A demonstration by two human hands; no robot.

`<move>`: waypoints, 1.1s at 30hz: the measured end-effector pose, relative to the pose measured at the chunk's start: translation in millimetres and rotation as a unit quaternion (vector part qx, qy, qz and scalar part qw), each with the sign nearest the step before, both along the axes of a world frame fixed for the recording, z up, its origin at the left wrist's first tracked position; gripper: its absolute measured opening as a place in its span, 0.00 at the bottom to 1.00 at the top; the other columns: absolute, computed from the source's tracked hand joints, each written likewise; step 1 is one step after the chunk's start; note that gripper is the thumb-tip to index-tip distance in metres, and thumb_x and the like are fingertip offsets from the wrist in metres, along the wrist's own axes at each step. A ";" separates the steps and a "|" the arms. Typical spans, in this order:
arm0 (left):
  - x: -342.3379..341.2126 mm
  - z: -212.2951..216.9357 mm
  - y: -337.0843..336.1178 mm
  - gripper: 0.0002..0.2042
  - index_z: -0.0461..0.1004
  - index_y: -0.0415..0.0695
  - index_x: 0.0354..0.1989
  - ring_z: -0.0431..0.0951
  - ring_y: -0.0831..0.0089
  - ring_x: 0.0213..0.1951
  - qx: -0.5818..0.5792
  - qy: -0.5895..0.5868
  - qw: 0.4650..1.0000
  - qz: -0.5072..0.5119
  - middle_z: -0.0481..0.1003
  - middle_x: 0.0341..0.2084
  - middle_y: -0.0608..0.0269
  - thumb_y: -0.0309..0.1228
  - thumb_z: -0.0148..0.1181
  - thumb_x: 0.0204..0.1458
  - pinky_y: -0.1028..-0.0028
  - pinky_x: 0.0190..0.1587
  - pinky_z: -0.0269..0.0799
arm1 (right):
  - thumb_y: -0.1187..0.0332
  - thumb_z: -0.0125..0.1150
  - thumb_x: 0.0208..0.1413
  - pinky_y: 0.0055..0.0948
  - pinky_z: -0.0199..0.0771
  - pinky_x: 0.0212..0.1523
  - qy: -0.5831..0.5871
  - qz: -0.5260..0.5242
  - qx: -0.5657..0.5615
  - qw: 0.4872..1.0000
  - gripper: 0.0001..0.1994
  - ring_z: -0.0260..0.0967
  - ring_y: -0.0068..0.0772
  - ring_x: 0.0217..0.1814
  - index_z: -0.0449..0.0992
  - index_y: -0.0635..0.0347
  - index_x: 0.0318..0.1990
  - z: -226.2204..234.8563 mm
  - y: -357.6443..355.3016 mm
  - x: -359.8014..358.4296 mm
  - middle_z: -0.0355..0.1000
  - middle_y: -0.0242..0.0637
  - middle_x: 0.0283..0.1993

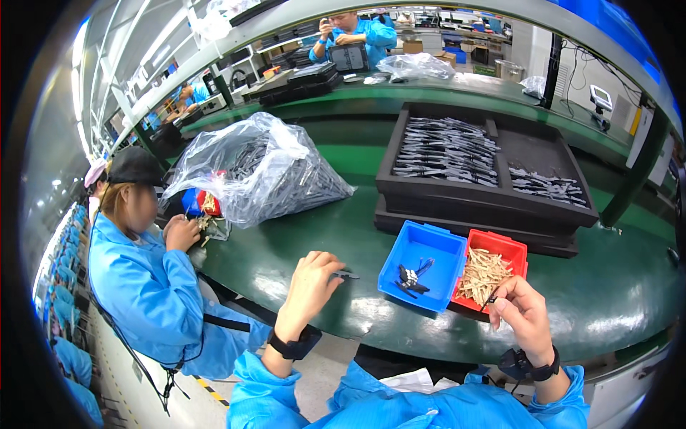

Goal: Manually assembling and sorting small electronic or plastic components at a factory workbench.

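Note:
My left hand point(314, 279) is closed on a slim dark grey part point(347, 274), which sticks out past the fingertips above the green table. To the right, my right hand point(522, 307) pinches a small dark piece point(490, 301) at the near edge of the red bin point(516, 249); its exact kind is too small to tell. Thin beige strips point(480, 277) lie heaped in that bin. Touching it on the left is a blue bin point(400, 250) with several small black and white parts point(414, 277) on its bottom.
Behind the bins stands a black divided tray point(536, 146) holding rows of slim grey parts point(446, 151). A clear plastic bag point(286, 171) of similar parts rests on the green table point(343, 247). At the left, a co-worker point(150, 264) in blue handles small pieces. A rail point(357, 11) crosses overhead.

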State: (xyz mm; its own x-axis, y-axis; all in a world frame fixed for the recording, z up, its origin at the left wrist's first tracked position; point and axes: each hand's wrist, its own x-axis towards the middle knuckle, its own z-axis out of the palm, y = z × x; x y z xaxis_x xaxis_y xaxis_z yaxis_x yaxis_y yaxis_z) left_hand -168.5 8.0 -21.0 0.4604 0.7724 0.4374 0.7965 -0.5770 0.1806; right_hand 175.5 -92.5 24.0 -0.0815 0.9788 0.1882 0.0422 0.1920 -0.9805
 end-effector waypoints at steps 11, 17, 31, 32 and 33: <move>1.8 -18.8 -0.4 0.06 0.76 0.36 0.35 0.76 0.71 0.27 -0.089 -0.205 0.973 0.056 0.76 0.26 0.61 0.25 0.59 0.52 0.74 0.32 0.73 | 0.71 0.59 0.57 0.16 0.64 0.23 0.152 0.085 -0.166 0.971 0.05 0.63 0.15 0.24 0.70 0.63 0.35 -10.8 10.5 -17.0 0.66 0.27 0.27; 68.7 17.9 -39.2 0.07 0.74 0.35 0.39 0.76 0.80 0.29 -0.422 -0.552 0.716 -0.064 0.77 0.30 0.60 0.25 0.57 0.56 0.80 0.34 0.73 | 0.73 0.61 0.55 0.21 0.73 0.40 0.132 0.141 -0.143 0.971 0.05 0.68 0.20 0.37 0.72 0.63 0.32 -15.8 20.2 -38.7 0.68 0.32 0.39; 122.0 17.4 -51.0 0.04 0.71 0.35 0.36 0.77 0.76 0.31 -0.501 -0.555 0.651 -0.131 0.76 0.32 0.59 0.22 0.57 0.54 0.77 0.34 0.76 | 0.75 0.60 0.54 0.27 0.69 0.53 0.182 0.088 -0.158 0.966 0.03 0.70 0.26 0.46 0.73 0.65 0.30 -21.9 13.3 -33.0 0.71 0.39 0.46; 123.1 18.1 -51.3 0.04 0.71 0.35 0.36 0.77 0.76 0.31 -0.502 -0.550 0.655 -0.128 0.76 0.32 0.59 0.22 0.57 0.54 0.77 0.34 0.76 | 0.75 0.60 0.54 0.26 0.69 0.52 0.181 0.083 -0.154 0.968 0.03 0.70 0.25 0.46 0.73 0.66 0.30 -22.2 12.3 -32.5 0.71 0.39 0.45; 123.9 18.9 -51.8 0.04 0.71 0.35 0.36 0.77 0.76 0.31 -0.502 -0.548 0.656 -0.128 0.76 0.32 0.59 0.22 0.57 0.54 0.77 0.34 0.76 | 0.76 0.60 0.54 0.26 0.70 0.52 0.179 0.080 -0.150 0.969 0.03 0.70 0.25 0.46 0.73 0.66 0.31 -22.2 11.7 -32.5 0.71 0.39 0.45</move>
State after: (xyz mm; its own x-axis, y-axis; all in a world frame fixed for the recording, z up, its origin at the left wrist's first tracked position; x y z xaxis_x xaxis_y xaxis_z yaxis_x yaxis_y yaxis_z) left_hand -44.6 -43.8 -2.1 0.4655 0.8833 -0.0560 -0.2305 0.1820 0.9559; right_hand 143.0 -80.8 1.8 -0.2190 0.9740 -0.0585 -0.3186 -0.1281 -0.9392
